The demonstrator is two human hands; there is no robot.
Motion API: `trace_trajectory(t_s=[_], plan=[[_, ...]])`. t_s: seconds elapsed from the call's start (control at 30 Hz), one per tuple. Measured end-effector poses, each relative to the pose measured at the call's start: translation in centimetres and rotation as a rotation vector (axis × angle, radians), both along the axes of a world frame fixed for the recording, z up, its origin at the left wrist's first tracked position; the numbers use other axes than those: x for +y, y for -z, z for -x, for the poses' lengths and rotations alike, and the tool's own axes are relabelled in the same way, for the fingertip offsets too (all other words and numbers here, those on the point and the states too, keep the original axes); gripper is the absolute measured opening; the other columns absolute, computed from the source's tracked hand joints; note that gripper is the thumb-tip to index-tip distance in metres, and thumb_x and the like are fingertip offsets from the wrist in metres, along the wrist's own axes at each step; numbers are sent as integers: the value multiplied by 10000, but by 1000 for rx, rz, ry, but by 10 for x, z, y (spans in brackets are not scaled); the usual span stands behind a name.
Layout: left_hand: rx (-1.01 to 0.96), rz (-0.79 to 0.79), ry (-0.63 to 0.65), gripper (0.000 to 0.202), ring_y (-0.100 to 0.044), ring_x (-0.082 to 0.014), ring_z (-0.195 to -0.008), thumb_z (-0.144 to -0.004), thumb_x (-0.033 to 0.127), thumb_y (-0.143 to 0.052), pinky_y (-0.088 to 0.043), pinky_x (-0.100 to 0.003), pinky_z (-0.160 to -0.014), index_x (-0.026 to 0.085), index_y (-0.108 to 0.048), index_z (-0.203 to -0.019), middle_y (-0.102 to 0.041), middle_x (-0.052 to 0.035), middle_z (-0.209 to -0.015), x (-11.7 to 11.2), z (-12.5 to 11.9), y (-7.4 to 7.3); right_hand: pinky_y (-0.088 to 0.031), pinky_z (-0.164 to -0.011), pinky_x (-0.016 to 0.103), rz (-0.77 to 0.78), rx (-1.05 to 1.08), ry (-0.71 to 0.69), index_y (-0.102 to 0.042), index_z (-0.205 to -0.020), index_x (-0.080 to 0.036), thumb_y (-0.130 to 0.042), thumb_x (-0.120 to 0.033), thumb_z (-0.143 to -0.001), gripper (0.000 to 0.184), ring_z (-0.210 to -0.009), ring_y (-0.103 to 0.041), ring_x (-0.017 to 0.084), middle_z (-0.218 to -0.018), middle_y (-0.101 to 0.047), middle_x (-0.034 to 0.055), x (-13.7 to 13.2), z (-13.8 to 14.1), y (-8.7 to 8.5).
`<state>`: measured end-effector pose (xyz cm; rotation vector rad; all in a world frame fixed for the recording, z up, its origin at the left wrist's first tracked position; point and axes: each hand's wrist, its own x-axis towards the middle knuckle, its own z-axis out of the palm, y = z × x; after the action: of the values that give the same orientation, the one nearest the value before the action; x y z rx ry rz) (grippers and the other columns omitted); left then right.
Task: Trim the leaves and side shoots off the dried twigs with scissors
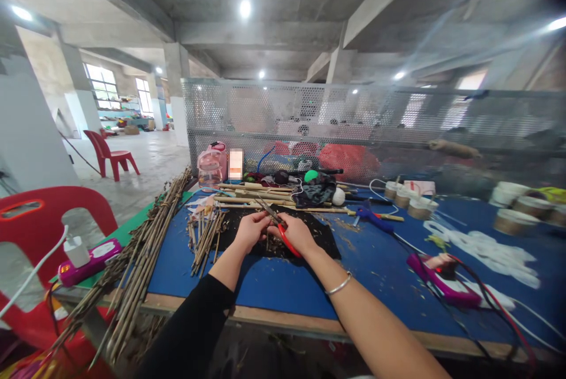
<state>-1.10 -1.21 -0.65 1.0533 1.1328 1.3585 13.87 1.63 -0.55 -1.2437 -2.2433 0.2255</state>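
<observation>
My right hand (pixel 294 234) is wrapped around a pair of red-handled scissors (pixel 288 242), whose blades point up and to the left above a black cloth (pixel 319 231). My left hand (pixel 252 230) is closed in a pinch close beside the blades; what its fingers hold is too small to make out. Plant scraps are scattered over the cloth under both hands. Just left of my left hand lies a loose pile of short cut sticks (pixel 206 240).
Long dry stalks (pixel 137 273) overhang the table's left edge. Bamboo pieces (pixel 260 191) lie at the back before a perforated metal screen (pixel 265 114). On the right are a blue glue gun (pixel 374 218), a purple power strip (pixel 446 284) with cords, and several tubs (pixel 420 208).
</observation>
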Motion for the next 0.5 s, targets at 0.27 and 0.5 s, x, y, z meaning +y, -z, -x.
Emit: trace_trajectory(t_s=[0.27, 0.5], plan=[[-76, -7, -13, 379, -484, -50, -473, -635, 311, -700, -382, -165, -434, 134, -674, -969, -641, -34, -696, 2, 0, 1, -407, -640, 238, 31, 36, -29, -598, -986, -251, -537, -494, -768, 333, -747, -621, 184, -828, -674, 27, 0, 1, 1], [-87, -47, -9, 274, -477, -56, -464, -616, 288, -710, -369, -159, -435, 95, -695, -809, -591, -7, -560, 7, 1, 6, -411, -716, 255, -2, -30, -1, -516, -1117, -232, -575, -512, -728, 483, -881, -587, 186, -1024, -612, 60, 2, 1, 5]])
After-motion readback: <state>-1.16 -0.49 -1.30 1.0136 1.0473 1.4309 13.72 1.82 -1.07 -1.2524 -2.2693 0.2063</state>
